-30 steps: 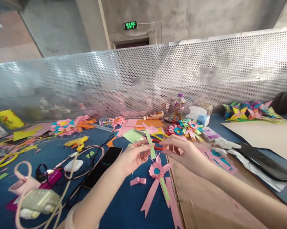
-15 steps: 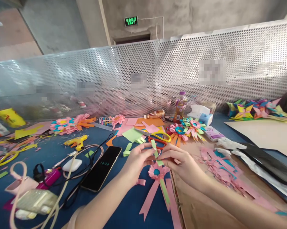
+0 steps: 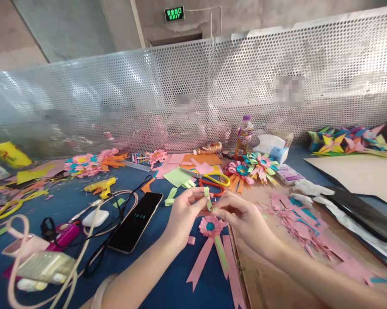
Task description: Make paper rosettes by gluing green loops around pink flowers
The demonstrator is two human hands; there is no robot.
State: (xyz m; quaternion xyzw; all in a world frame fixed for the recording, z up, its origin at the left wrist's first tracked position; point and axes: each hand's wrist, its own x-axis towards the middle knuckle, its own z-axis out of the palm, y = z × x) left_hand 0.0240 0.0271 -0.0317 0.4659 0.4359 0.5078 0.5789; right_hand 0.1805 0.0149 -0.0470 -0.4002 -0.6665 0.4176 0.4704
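My left hand and my right hand meet above the blue table, both pinching a short green paper strip that stands up between the fingertips. Just below them lies a pink paper rosette with a teal centre, pink ribbon tails and one green tail. Red and yellow scissors lie just beyond my fingers.
A black phone lies left of my left hand, with cables, a white case and a yellow glue gun further left. Finished paper flowers, a drink bottle, paper scraps and brown cardboard fill the right. A perforated metal screen closes the back.
My hands have come together and sunk toward the rosette; the green strip, long a second ago, now shows only a short end above my fingertips. The view tilted slightly down.
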